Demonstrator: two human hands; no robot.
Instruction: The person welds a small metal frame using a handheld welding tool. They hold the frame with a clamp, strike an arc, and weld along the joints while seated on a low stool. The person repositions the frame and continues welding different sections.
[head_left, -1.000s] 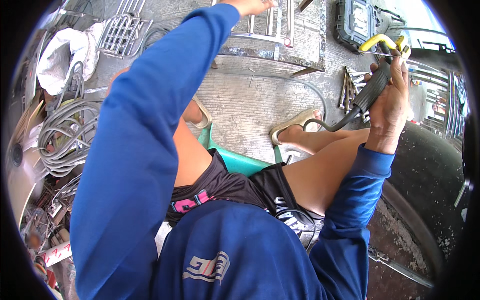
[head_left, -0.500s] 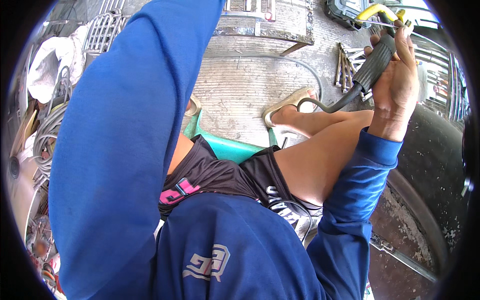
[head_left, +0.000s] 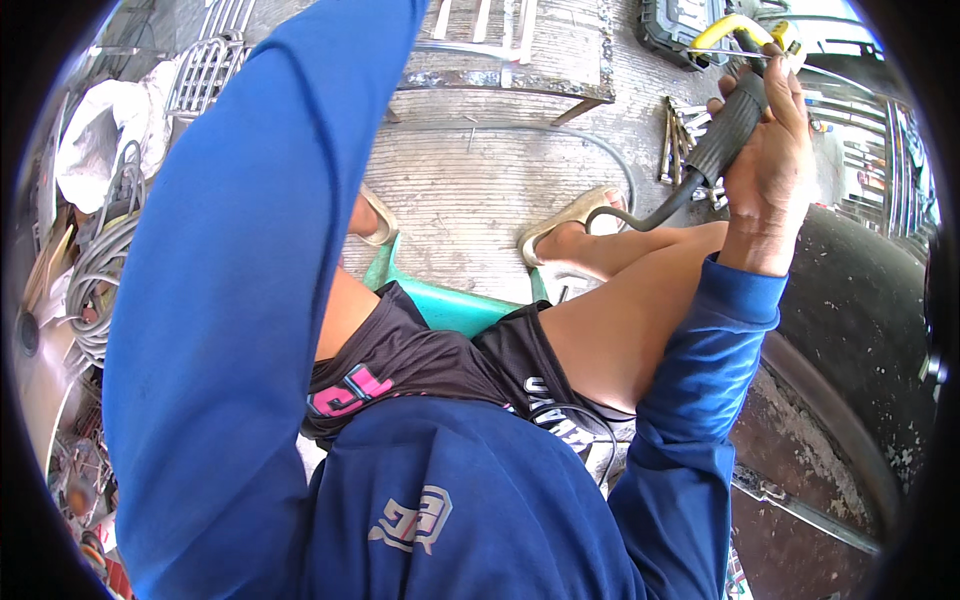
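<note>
My right hand (head_left: 765, 150), at the upper right, is closed round a welding electrode holder (head_left: 728, 130) with a ribbed black grip. Its dark cable (head_left: 665, 212) curves from the lower end toward my leg. Near my fingertips a thin rod (head_left: 722, 52) sticks out sideways. A curved yellow piece (head_left: 728, 28) shows just beyond the grip; whether it belongs to the holder I cannot tell. My left arm, in a blue sleeve (head_left: 240, 240), reaches up past the top edge, so my left hand is out of the picture.
A metal-edged work table (head_left: 520, 88) with bars on it stands ahead. A grey toolbox (head_left: 668, 30) and several metal pieces (head_left: 680, 140) lie on the floor at right. A black curved tank-like body (head_left: 860, 270) is beside my right arm. Coiled cable (head_left: 100, 280) and a white sack (head_left: 105, 135) sit left.
My right hand and the electrode holder have shifted slightly left and down in the picture, still gripped. The view has shifted a little too. My left arm stays raised.
</note>
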